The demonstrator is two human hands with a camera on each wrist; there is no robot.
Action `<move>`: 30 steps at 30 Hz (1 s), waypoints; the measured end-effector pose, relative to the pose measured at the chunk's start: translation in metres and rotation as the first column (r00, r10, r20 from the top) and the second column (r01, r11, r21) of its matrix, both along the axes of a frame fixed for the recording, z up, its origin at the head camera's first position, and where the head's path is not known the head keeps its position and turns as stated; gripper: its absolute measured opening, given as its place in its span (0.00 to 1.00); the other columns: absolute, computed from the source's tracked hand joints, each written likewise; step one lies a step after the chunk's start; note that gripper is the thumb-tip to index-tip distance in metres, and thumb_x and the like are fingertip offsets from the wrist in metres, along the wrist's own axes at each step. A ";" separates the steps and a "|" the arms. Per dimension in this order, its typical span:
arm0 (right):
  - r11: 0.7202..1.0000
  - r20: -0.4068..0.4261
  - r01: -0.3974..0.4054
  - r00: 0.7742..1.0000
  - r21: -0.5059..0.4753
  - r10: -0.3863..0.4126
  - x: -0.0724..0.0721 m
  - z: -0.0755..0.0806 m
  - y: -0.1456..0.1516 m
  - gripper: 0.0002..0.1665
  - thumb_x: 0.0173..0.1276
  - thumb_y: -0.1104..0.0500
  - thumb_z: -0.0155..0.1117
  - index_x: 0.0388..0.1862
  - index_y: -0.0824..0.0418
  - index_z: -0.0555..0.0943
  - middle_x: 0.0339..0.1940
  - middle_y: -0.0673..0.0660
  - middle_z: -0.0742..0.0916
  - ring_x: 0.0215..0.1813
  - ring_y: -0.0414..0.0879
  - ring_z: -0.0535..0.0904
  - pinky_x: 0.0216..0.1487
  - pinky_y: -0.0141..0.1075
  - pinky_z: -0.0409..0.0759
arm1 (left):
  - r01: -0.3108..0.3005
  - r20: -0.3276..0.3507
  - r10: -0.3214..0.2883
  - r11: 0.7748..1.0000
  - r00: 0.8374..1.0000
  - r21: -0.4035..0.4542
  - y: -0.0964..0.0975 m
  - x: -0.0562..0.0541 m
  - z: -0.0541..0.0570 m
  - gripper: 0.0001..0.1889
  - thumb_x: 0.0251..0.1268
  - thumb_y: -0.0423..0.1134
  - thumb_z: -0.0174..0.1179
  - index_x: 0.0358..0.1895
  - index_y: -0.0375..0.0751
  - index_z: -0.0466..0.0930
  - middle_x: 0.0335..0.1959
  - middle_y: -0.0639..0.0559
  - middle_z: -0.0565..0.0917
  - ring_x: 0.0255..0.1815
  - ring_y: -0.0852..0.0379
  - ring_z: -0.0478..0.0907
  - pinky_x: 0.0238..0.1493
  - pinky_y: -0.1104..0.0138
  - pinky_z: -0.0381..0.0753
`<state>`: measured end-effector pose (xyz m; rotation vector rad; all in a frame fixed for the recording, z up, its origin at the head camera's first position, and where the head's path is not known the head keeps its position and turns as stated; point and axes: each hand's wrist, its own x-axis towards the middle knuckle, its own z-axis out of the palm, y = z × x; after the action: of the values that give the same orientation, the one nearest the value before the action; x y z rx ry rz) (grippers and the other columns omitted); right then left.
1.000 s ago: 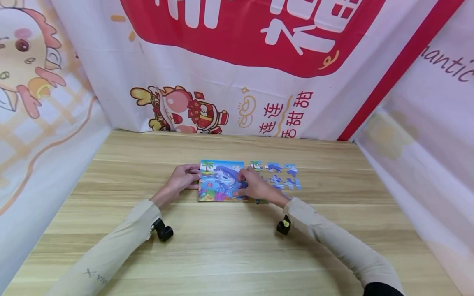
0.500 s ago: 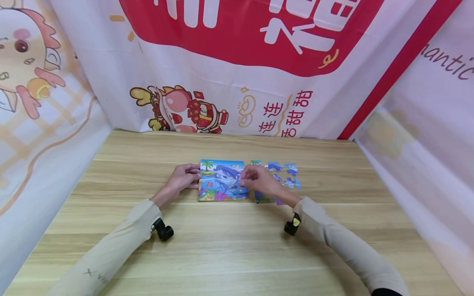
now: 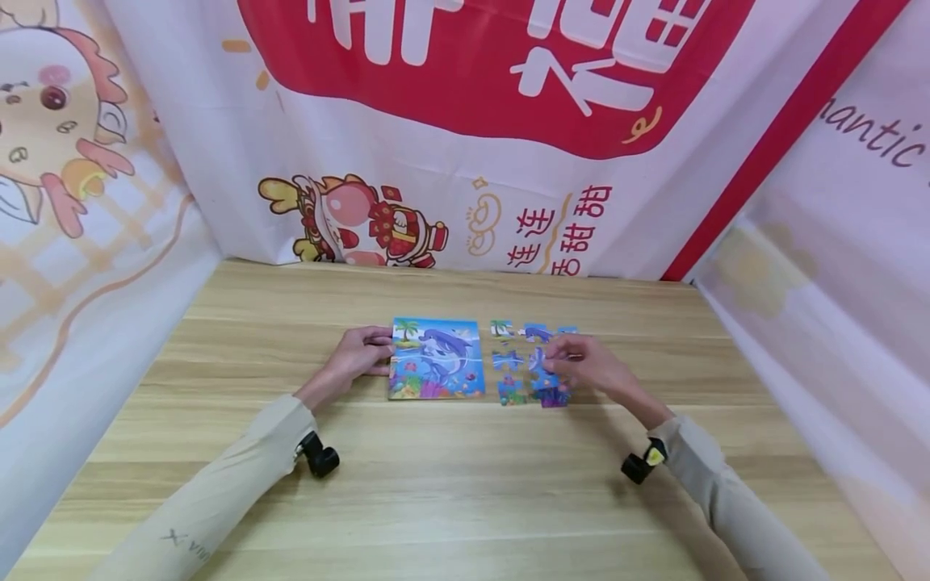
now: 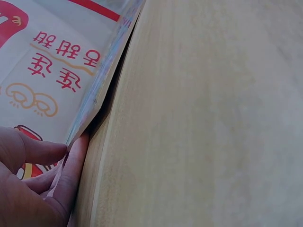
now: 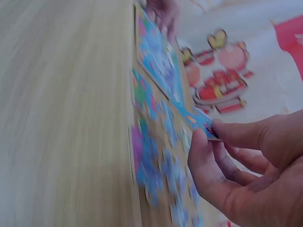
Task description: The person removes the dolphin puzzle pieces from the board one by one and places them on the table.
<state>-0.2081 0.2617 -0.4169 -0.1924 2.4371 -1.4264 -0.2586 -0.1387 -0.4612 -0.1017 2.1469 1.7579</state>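
My left hand (image 3: 356, 353) pinches the left edge of a dolphin picture puzzle board (image 3: 437, 361), thumb above and a finger underneath. In the left wrist view a dark gap shows under the edge of the board (image 4: 102, 94). Over the loose jigsaw pieces to the right is my right hand (image 3: 592, 367). Its thumb and index finger pinch a blue jigsaw piece (image 5: 198, 122) with small orange and dark marks, clearest in the right wrist view. Beneath that hand several loose pieces (image 5: 154, 161) are blurred, and in the head view the hand hides some of them.
Loose jigsaw pieces (image 3: 506, 361) lie spaced apart in rows just right of the board. The wooden table (image 3: 436, 492) meets a printed cloth backdrop (image 3: 450, 161) behind, with cloth at both sides. A small black camera sits at each wrist.
My right hand has moved right, from the board's right side to over the loose pieces, uncovering the board's right part. The left hand keeps its grip on the board's left edge.
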 end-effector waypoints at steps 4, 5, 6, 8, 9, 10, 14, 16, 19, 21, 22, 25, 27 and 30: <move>1.000 0.036 0.002 0.999 -0.011 -0.002 0.013 -0.001 0.025 0.14 0.77 0.61 0.67 0.52 0.72 0.79 0.41 0.60 0.85 0.35 0.47 0.85 0.41 0.46 0.94 | -0.002 0.005 0.002 1.000 1.000 0.006 0.000 0.003 -0.003 0.27 0.77 0.27 0.55 0.77 0.30 0.66 0.67 0.34 0.74 0.60 0.45 0.80 0.45 0.68 0.92; 1.000 0.050 0.006 0.999 -0.006 -0.005 0.017 -0.001 0.030 0.15 0.77 0.61 0.67 0.52 0.72 0.79 0.41 0.60 0.85 0.35 0.47 0.85 0.42 0.46 0.94 | 0.000 0.005 0.000 1.000 1.000 0.006 0.000 0.004 -0.003 0.28 0.77 0.27 0.55 0.77 0.30 0.65 0.68 0.34 0.74 0.61 0.45 0.79 0.45 0.68 0.92; 1.000 0.062 0.005 0.998 -0.001 -0.005 0.020 -0.001 0.035 0.15 0.77 0.61 0.67 0.53 0.72 0.79 0.41 0.60 0.85 0.36 0.46 0.85 0.42 0.45 0.93 | 0.004 0.000 -0.004 1.000 1.000 0.008 0.000 0.004 -0.003 0.28 0.77 0.27 0.55 0.77 0.29 0.65 0.68 0.33 0.73 0.61 0.45 0.79 0.46 0.68 0.92; 1.000 0.077 0.010 0.997 0.008 -0.010 0.024 -0.001 0.044 0.16 0.77 0.60 0.67 0.53 0.72 0.78 0.41 0.59 0.85 0.36 0.45 0.84 0.41 0.42 0.93 | 0.005 -0.006 -0.005 1.000 1.000 0.013 0.000 0.005 -0.003 0.28 0.77 0.27 0.55 0.77 0.29 0.65 0.68 0.33 0.73 0.62 0.44 0.79 0.46 0.68 0.92; 1.000 0.085 0.016 0.996 0.015 -0.017 0.026 -0.001 0.049 0.16 0.77 0.60 0.67 0.54 0.73 0.78 0.41 0.59 0.85 0.36 0.45 0.84 0.40 0.41 0.93 | 0.006 -0.008 -0.006 1.000 1.000 0.013 0.000 0.005 -0.002 0.28 0.77 0.27 0.55 0.77 0.28 0.65 0.68 0.33 0.74 0.61 0.44 0.79 0.46 0.67 0.92; 0.999 0.089 0.030 0.996 0.024 -0.032 0.027 -0.002 0.053 0.16 0.77 0.60 0.67 0.54 0.72 0.78 0.41 0.59 0.85 0.35 0.45 0.84 0.39 0.39 0.92 | 0.011 -0.013 -0.011 1.000 1.000 0.013 0.000 0.004 -0.001 0.28 0.77 0.27 0.55 0.77 0.28 0.65 0.68 0.33 0.73 0.61 0.44 0.79 0.46 0.67 0.92; 0.996 0.073 0.078 0.994 0.044 -0.081 0.027 -0.007 0.064 0.16 0.77 0.62 0.67 0.54 0.73 0.77 0.42 0.60 0.86 0.35 0.44 0.83 0.36 0.36 0.91 | 0.018 -0.003 -0.018 1.000 1.000 0.006 0.000 0.001 0.002 0.28 0.77 0.28 0.55 0.77 0.29 0.65 0.67 0.33 0.74 0.60 0.46 0.80 0.47 0.66 0.92; 0.993 0.037 0.095 0.995 0.064 -0.097 0.027 -0.011 0.065 0.16 0.76 0.63 0.67 0.54 0.74 0.77 0.42 0.61 0.87 0.35 0.44 0.83 0.34 0.35 0.90 | 0.021 0.007 -0.021 1.000 1.000 0.001 0.000 -0.001 0.003 0.28 0.78 0.28 0.55 0.77 0.29 0.65 0.67 0.33 0.74 0.59 0.46 0.80 0.47 0.66 0.93; 0.982 -0.029 0.137 0.991 0.131 -0.134 0.025 -0.015 0.064 0.15 0.75 0.64 0.69 0.52 0.73 0.78 0.42 0.62 0.88 0.36 0.44 0.82 0.32 0.35 0.89 | 0.020 0.024 -0.020 1.000 1.000 -0.002 0.001 -0.004 0.004 0.27 0.78 0.28 0.55 0.77 0.30 0.66 0.67 0.34 0.74 0.59 0.48 0.80 0.46 0.67 0.93; 0.971 -0.071 0.156 0.987 0.184 -0.145 0.024 -0.017 0.062 0.14 0.74 0.63 0.69 0.50 0.72 0.79 0.42 0.63 0.87 0.36 0.45 0.81 0.32 0.36 0.89 | 0.023 0.031 -0.023 1.000 0.999 -0.001 0.001 -0.006 0.004 0.27 0.78 0.28 0.55 0.77 0.30 0.66 0.67 0.34 0.74 0.59 0.48 0.80 0.46 0.67 0.93; 0.963 -0.085 0.173 0.984 0.207 -0.159 0.023 -0.019 0.061 0.13 0.73 0.63 0.70 0.50 0.70 0.80 0.41 0.63 0.87 0.37 0.45 0.81 0.32 0.36 0.89 | 0.025 0.033 -0.025 1.000 0.999 -0.002 0.001 -0.006 0.004 0.27 0.79 0.29 0.55 0.77 0.31 0.66 0.67 0.35 0.74 0.59 0.48 0.80 0.46 0.67 0.92; 0.948 -0.122 0.193 0.978 0.252 -0.166 0.023 -0.021 0.059 0.13 0.73 0.63 0.71 0.48 0.69 0.80 0.41 0.63 0.87 0.38 0.47 0.81 0.32 0.37 0.88 | 0.032 0.046 -0.032 0.999 0.998 0.002 0.000 -0.007 0.005 0.27 0.79 0.29 0.55 0.77 0.31 0.65 0.68 0.35 0.74 0.58 0.49 0.81 0.46 0.67 0.92; 0.944 -0.132 0.198 0.977 0.263 -0.168 0.023 -0.023 0.058 0.13 0.72 0.63 0.72 0.48 0.69 0.80 0.41 0.63 0.87 0.38 0.48 0.81 0.31 0.37 0.88 | 0.038 0.056 -0.038 0.999 0.998 0.008 -0.001 -0.006 0.006 0.27 0.79 0.29 0.55 0.77 0.31 0.65 0.68 0.34 0.73 0.56 0.50 0.81 0.47 0.66 0.92; 0.940 -0.146 0.198 0.976 0.277 -0.162 0.025 -0.025 0.055 0.13 0.71 0.62 0.72 0.47 0.69 0.81 0.40 0.62 0.87 0.38 0.48 0.81 0.29 0.36 0.87 | 0.048 0.069 -0.049 0.999 0.996 0.017 -0.004 -0.005 0.007 0.27 0.79 0.29 0.55 0.77 0.30 0.64 0.70 0.33 0.73 0.54 0.50 0.83 0.47 0.65 0.93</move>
<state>-0.1833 0.3166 -0.4422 0.0134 2.7913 -1.1312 -0.2640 -0.1428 -0.4541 -0.1046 2.0694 1.7183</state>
